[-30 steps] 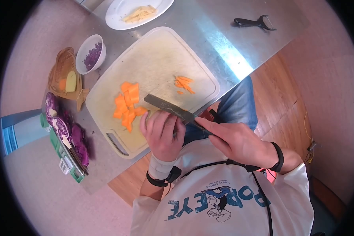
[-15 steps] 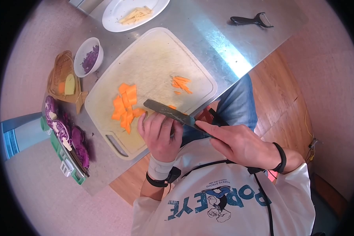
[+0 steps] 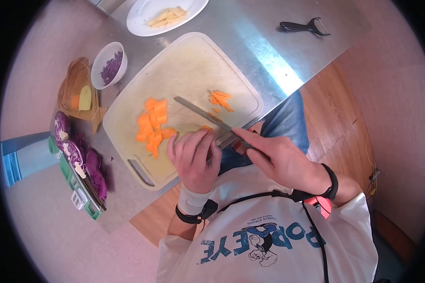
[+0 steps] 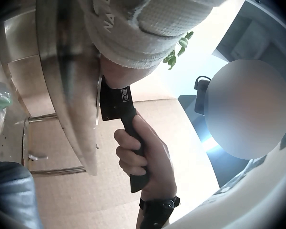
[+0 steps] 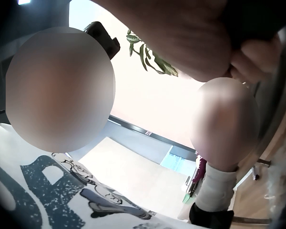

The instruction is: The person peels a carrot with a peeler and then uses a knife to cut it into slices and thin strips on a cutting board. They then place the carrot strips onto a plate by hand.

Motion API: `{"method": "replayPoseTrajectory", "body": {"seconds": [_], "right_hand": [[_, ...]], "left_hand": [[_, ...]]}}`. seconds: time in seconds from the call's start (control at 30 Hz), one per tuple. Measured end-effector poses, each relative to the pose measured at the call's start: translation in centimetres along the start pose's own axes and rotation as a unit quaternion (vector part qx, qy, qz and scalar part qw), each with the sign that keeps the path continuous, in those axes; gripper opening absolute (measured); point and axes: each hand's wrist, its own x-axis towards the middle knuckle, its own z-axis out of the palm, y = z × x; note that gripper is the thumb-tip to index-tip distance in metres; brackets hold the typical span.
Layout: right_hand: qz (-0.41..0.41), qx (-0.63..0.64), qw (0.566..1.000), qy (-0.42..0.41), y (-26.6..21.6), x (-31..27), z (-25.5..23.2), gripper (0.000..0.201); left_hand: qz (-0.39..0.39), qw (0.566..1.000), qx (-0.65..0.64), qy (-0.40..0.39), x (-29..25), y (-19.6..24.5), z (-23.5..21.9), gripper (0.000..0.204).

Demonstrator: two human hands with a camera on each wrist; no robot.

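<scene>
In the head view my right hand (image 3: 285, 160) grips a broad-bladed kitchen knife (image 3: 196, 109) by its handle, index finger stretched along it. The blade stands nearly upright, just beyond my left fingertips. My left hand (image 3: 196, 155) lies on the near edge of the cutting board (image 3: 189, 61), fingers bent over a carrot slice (image 3: 206, 128) of which only an orange bit shows. Farther left on the board is a pile of flat carrot slices (image 3: 151, 123); to the right lie thin carrot strips (image 3: 220, 100). The left wrist view shows the knife's black handle (image 4: 136, 164) in my right fist.
Around the board on the metal table are a plate (image 3: 141, 23) of pale strips, a bowl (image 3: 97, 70) of shredded purple cabbage, a wicker basket (image 3: 71, 78), cut purple cabbage (image 3: 73, 153) beside a green-framed slicer (image 3: 71, 177), and a black peeler (image 3: 295, 27).
The knife blade has turned from showing its broad side to nearly edge-on, and its tip has shifted away from me. My left hand stays at nearly the same place on the board.
</scene>
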Motion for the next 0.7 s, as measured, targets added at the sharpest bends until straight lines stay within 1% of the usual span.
{"method": "replayPoseTrajectory", "body": {"seconds": [0.07, 0.13, 0.17, 0.23, 0.27, 0.33, 0.43, 0.7], "right_hand": [[0.004, 0.013, 1.000, 0.006, 0.0, 0.1, -0.3, 0.048], [0.029, 0.016, 0.999, -0.017, -0.6, 0.0, -0.9, 0.049], [0.029, 0.016, 0.999, -0.017, -0.7, -0.2, -0.9, 0.049], [-0.003, -0.006, 1.000, -0.022, -0.7, -0.7, -0.8, 0.048], [-0.003, -0.006, 1.000, -0.022, -0.8, -0.9, -0.9, 0.048], [0.010, -0.031, 0.998, -0.059, -0.9, -1.3, -1.0, 0.049], [0.015, -0.028, 0.997, -0.071, -1.2, -1.7, -1.1, 0.050], [0.024, -0.033, 0.995, -0.089, -1.3, -2.0, -1.2, 0.050]], "left_hand": [[-0.002, 1.000, 0.005, -0.002, 0.0, -0.1, -0.1, 0.020], [-0.005, 1.000, 0.003, -0.005, 0.0, 0.0, -0.1, 0.021], [-0.005, 1.000, 0.002, -0.004, 0.0, 0.0, -0.1, 0.021], [-0.004, 1.000, -0.004, 0.002, 0.0, 0.0, 0.0, 0.020], [-0.004, 1.000, -0.004, 0.002, -0.1, -0.1, 0.1, 0.020], [-0.002, 1.000, -0.004, 0.014, -0.4, -0.2, 0.2, 0.019], [0.003, 1.000, -0.002, 0.006, -0.8, -0.5, 0.3, 0.024], [0.003, 1.000, -0.006, 0.003, -1.0, -0.8, 0.3, 0.025]]}}
